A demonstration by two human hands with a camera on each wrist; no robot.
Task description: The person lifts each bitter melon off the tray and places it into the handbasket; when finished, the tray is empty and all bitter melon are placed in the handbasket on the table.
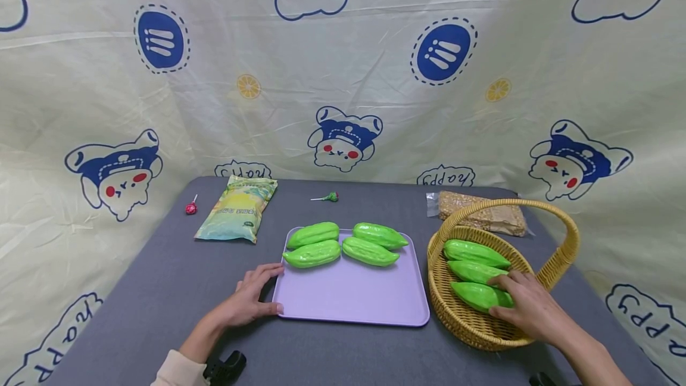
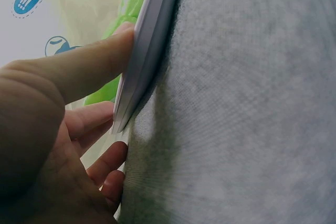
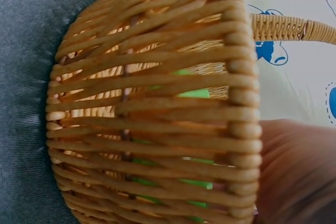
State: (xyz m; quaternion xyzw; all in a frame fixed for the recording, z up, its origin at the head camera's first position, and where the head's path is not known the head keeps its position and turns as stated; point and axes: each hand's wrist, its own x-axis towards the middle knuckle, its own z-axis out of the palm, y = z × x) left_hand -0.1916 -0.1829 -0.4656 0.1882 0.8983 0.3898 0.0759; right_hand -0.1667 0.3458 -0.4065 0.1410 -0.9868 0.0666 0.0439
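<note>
At the right stands a wicker basket (image 1: 445, 308) with three green bitter melons lying inside. My right hand (image 1: 527, 305) reaches over its rim, thumb and fingers on either side of the front bitter melon (image 1: 479, 295), gripping it. In the right wrist view the basket's weave (image 3: 173, 108) hides the fingers, and green shows through the gaps. My left hand (image 1: 248, 296) rests against the left edge of a lilac tray (image 1: 354, 296), its thumb near the front corner and fingers farther up the side. Several bitter melons (image 1: 371, 251) lie in two pairs along the tray's far half.
A yellow-green snack bag (image 1: 238, 208) lies at the back left, with a red lollipop (image 1: 190, 207) beside it. Behind the tray is a green lollipop (image 1: 332, 196). A clear pack of brown grainy food (image 1: 482, 212) sits behind the basket, whose tall handle (image 1: 570, 243) arches over it.
</note>
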